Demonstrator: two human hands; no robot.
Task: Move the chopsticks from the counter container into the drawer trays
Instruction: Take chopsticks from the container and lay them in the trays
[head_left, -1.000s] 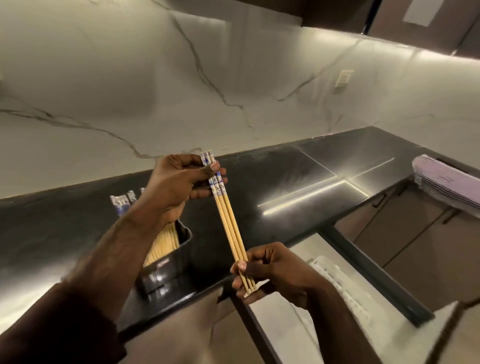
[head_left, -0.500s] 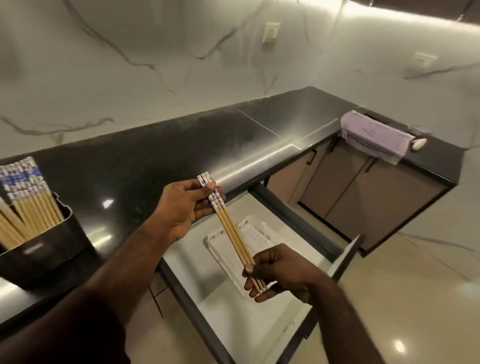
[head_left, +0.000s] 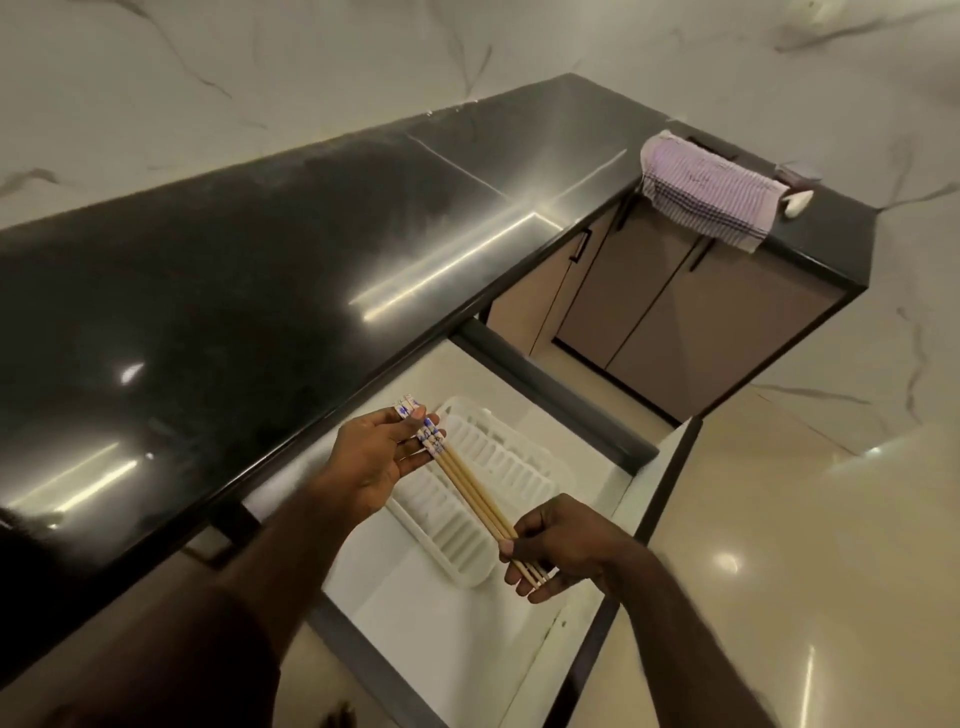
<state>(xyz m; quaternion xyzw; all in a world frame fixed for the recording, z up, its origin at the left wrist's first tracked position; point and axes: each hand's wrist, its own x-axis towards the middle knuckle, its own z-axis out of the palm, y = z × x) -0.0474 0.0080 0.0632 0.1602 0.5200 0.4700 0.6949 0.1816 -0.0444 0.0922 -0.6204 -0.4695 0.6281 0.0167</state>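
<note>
Head view: a small bundle of chopsticks (head_left: 470, 480) is held level above the white tray (head_left: 467, 540) in the open drawer (head_left: 613, 452). The left hand (head_left: 371, 462) pinches the patterned ends and the right hand (head_left: 558, 545) pinches the tips, each grip clamped on the bundle, apparently to keep it aligned with the tray's grooves for lowering.

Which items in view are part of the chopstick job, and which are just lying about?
Job:
- chopsticks, held at both ends
- left hand, on the patterned ends
- right hand, on the plain tips
- white tray, beneath them
- open drawer

Lying about:
- striped towel on the counter edge
- black countertop
- cabinet doors
</note>
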